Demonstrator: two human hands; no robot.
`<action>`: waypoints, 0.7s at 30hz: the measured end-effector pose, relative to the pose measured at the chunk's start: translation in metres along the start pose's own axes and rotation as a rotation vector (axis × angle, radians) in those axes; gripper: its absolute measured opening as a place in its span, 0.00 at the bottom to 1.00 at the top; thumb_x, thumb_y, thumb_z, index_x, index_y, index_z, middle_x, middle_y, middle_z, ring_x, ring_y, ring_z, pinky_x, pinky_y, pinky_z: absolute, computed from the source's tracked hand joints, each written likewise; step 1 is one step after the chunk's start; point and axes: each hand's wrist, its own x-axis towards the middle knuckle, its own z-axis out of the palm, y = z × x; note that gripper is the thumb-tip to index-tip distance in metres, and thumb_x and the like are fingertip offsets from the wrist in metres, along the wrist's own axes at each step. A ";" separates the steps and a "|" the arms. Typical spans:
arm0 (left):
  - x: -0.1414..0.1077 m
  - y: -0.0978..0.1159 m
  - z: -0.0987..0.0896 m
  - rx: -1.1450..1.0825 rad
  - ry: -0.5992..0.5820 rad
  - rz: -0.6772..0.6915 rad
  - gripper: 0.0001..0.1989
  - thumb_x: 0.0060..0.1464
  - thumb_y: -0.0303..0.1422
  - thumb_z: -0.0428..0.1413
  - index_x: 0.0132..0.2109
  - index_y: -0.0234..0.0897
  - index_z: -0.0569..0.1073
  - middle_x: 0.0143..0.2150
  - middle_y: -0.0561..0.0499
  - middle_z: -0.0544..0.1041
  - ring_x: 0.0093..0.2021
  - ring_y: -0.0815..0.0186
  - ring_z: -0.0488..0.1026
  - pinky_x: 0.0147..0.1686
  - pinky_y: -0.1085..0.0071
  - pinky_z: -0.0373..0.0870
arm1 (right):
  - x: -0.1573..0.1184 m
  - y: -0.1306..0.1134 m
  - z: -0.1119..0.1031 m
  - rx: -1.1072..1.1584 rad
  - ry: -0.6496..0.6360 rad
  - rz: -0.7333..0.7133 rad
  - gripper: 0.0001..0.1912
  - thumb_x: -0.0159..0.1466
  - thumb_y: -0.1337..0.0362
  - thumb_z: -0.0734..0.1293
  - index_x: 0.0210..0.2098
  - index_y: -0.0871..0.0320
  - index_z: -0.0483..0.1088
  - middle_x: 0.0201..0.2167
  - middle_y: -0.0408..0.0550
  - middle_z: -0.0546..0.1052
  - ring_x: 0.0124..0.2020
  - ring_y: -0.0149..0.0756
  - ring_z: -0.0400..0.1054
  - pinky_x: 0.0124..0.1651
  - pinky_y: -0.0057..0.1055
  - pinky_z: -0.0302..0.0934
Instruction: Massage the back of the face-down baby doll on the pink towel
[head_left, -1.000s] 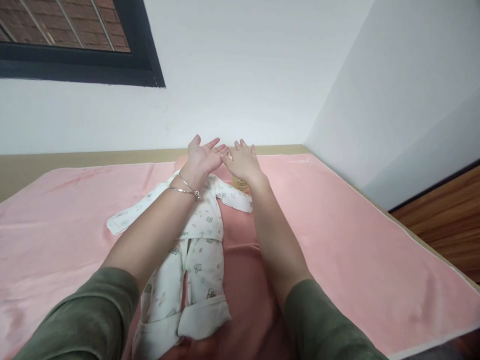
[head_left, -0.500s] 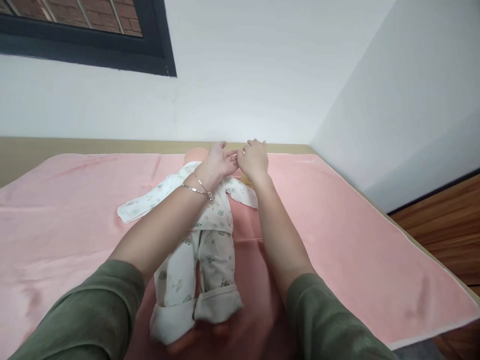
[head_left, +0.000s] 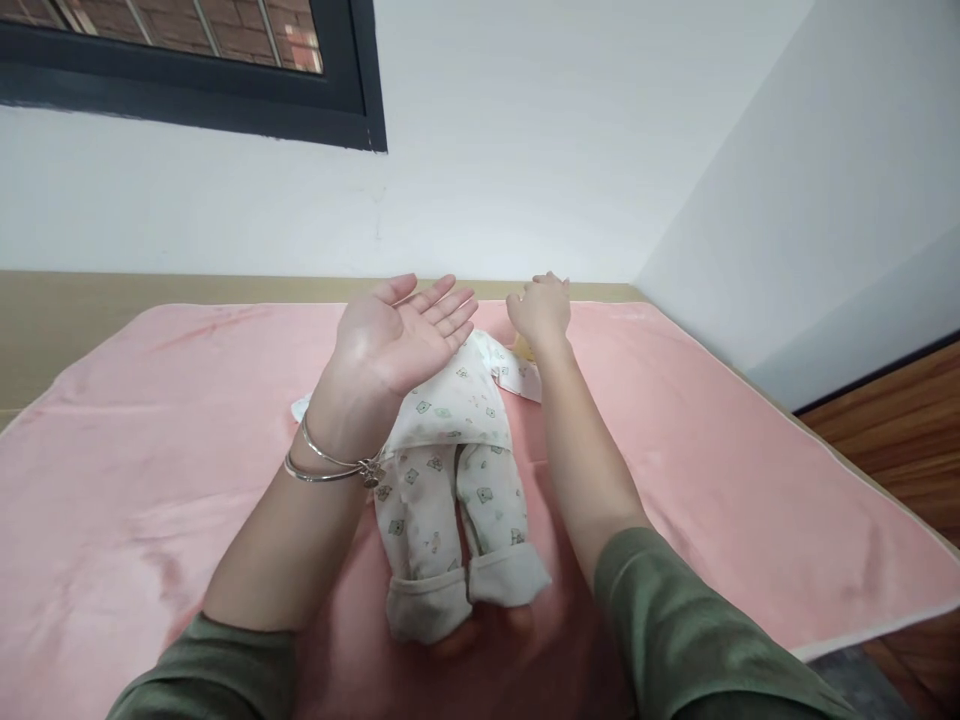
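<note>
A doll in a white printed top (head_left: 450, 405) and matching trousers (head_left: 431, 510) with turned-up cuffs lies on a pink mat (head_left: 675, 450). My left hand (head_left: 409, 335) is held palm up above the upper part of the doll, fingers stretched out and nothing in it. It hides the doll's head and most of one sleeve. My right hand (head_left: 541, 308) hovers back-up past the other sleeve (head_left: 517, 378), its fingers bent slightly and apart; its palm side is hidden. Just below it, a small yellow thing (head_left: 523, 347) shows in part, its kind unclear.
A pale wooden edge (head_left: 187, 288) runs behind the mat along a white wall (head_left: 510, 150). A dark window frame (head_left: 349, 80) sits at upper left. Brown wood-grain panelling (head_left: 900, 410) stands at the right beyond the mat's edge.
My hands have come apart. The left has swung left and nearer with its palm turned up, now covering the doll's head. The view has shifted slightly left.
</note>
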 end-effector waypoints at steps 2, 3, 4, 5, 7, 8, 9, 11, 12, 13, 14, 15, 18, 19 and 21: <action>-0.015 0.007 0.009 -0.219 0.045 -0.011 0.26 0.68 0.35 0.43 0.69 0.41 0.66 0.68 0.41 0.73 0.71 0.58 0.67 0.68 0.60 0.68 | -0.001 -0.001 0.000 -0.008 0.007 -0.006 0.24 0.69 0.64 0.57 0.54 0.71 0.76 0.63 0.68 0.73 0.72 0.57 0.57 0.76 0.58 0.43; -0.021 0.009 0.013 -0.313 0.063 -0.013 0.26 0.67 0.35 0.45 0.70 0.41 0.65 0.68 0.41 0.72 0.72 0.59 0.67 0.69 0.63 0.67 | -0.001 -0.001 0.000 -0.008 0.013 -0.006 0.24 0.68 0.64 0.58 0.54 0.72 0.76 0.63 0.69 0.72 0.72 0.57 0.57 0.75 0.57 0.44; -0.025 0.009 0.017 -0.384 0.071 -0.024 0.27 0.67 0.35 0.46 0.70 0.40 0.65 0.69 0.41 0.72 0.72 0.59 0.67 0.69 0.64 0.66 | -0.001 0.000 0.000 -0.004 0.020 -0.006 0.24 0.68 0.64 0.58 0.56 0.72 0.75 0.64 0.70 0.72 0.72 0.57 0.57 0.75 0.57 0.46; -0.027 0.009 0.020 -0.435 0.071 -0.042 0.27 0.67 0.34 0.47 0.71 0.39 0.64 0.69 0.41 0.72 0.72 0.58 0.67 0.69 0.64 0.66 | -0.001 0.000 0.000 0.004 0.027 -0.003 0.24 0.68 0.64 0.59 0.57 0.72 0.73 0.64 0.70 0.72 0.72 0.57 0.57 0.74 0.56 0.47; -0.029 0.008 0.024 -0.487 0.057 -0.090 0.27 0.66 0.34 0.48 0.71 0.38 0.64 0.69 0.39 0.71 0.71 0.56 0.68 0.69 0.61 0.66 | 0.000 0.003 0.002 0.039 0.034 0.004 0.27 0.68 0.63 0.59 0.62 0.71 0.69 0.66 0.70 0.70 0.72 0.57 0.57 0.74 0.56 0.48; -0.029 0.007 0.025 -0.497 0.052 -0.107 0.28 0.66 0.34 0.48 0.71 0.38 0.64 0.70 0.39 0.71 0.71 0.55 0.68 0.69 0.60 0.67 | 0.001 0.006 0.003 0.062 0.036 0.008 0.29 0.68 0.63 0.59 0.65 0.71 0.66 0.68 0.69 0.68 0.73 0.56 0.56 0.74 0.56 0.48; -0.028 0.005 0.025 -0.501 0.050 -0.116 0.28 0.66 0.34 0.48 0.71 0.38 0.64 0.70 0.39 0.71 0.71 0.54 0.68 0.69 0.60 0.67 | 0.002 0.009 0.004 0.087 0.035 0.016 0.31 0.68 0.62 0.59 0.68 0.70 0.63 0.70 0.68 0.65 0.74 0.56 0.54 0.74 0.56 0.48; -0.028 0.004 0.025 -0.495 0.049 -0.115 0.29 0.66 0.34 0.49 0.72 0.38 0.63 0.70 0.39 0.71 0.71 0.54 0.68 0.69 0.60 0.67 | 0.006 0.014 0.002 0.135 0.020 0.046 0.36 0.68 0.61 0.59 0.73 0.69 0.55 0.75 0.67 0.57 0.77 0.56 0.48 0.76 0.58 0.46; -0.028 0.004 0.025 -0.488 0.047 -0.109 0.29 0.66 0.34 0.49 0.72 0.38 0.63 0.70 0.39 0.70 0.72 0.55 0.67 0.70 0.60 0.66 | 0.007 0.015 0.000 0.158 0.007 0.070 0.38 0.68 0.60 0.59 0.74 0.68 0.53 0.76 0.66 0.55 0.78 0.56 0.46 0.76 0.60 0.44; -0.028 0.003 0.025 -0.480 0.046 -0.101 0.30 0.66 0.34 0.49 0.73 0.38 0.62 0.71 0.39 0.70 0.72 0.55 0.66 0.70 0.60 0.65 | 0.007 0.015 -0.005 0.181 -0.005 0.093 0.39 0.68 0.59 0.60 0.75 0.67 0.52 0.77 0.65 0.53 0.79 0.58 0.44 0.76 0.62 0.43; -0.028 0.003 0.025 -0.471 0.047 -0.095 0.30 0.66 0.34 0.49 0.73 0.38 0.61 0.71 0.39 0.69 0.73 0.55 0.65 0.71 0.60 0.64 | 0.006 0.013 -0.012 0.207 -0.010 0.108 0.39 0.68 0.58 0.60 0.75 0.65 0.51 0.77 0.64 0.52 0.79 0.59 0.42 0.76 0.65 0.42; -0.028 0.003 0.026 -0.461 0.052 -0.090 0.31 0.66 0.34 0.48 0.74 0.39 0.60 0.72 0.40 0.68 0.74 0.56 0.64 0.72 0.60 0.62 | 0.004 0.010 -0.020 0.237 -0.008 0.108 0.39 0.68 0.57 0.60 0.75 0.63 0.51 0.78 0.62 0.52 0.79 0.59 0.41 0.76 0.66 0.41; -0.024 0.001 0.031 -0.417 0.068 -0.097 0.30 0.68 0.37 0.47 0.74 0.42 0.59 0.74 0.43 0.66 0.77 0.53 0.56 0.74 0.55 0.56 | -0.013 -0.016 -0.048 0.392 0.011 0.000 0.36 0.70 0.53 0.58 0.75 0.55 0.52 0.78 0.54 0.53 0.79 0.54 0.42 0.78 0.62 0.40; -0.023 -0.001 0.034 -0.405 0.055 -0.103 0.29 0.68 0.38 0.47 0.74 0.43 0.60 0.74 0.44 0.65 0.77 0.52 0.54 0.74 0.52 0.55 | -0.022 -0.029 -0.056 0.479 0.001 -0.044 0.35 0.71 0.52 0.57 0.75 0.55 0.53 0.78 0.51 0.54 0.79 0.50 0.43 0.79 0.58 0.41; -0.020 -0.003 0.039 -0.400 0.015 -0.093 0.27 0.70 0.41 0.46 0.73 0.44 0.62 0.73 0.46 0.66 0.77 0.48 0.52 0.73 0.49 0.56 | -0.044 -0.058 -0.066 0.678 -0.072 -0.117 0.35 0.72 0.47 0.56 0.74 0.54 0.55 0.77 0.47 0.56 0.79 0.44 0.45 0.80 0.49 0.41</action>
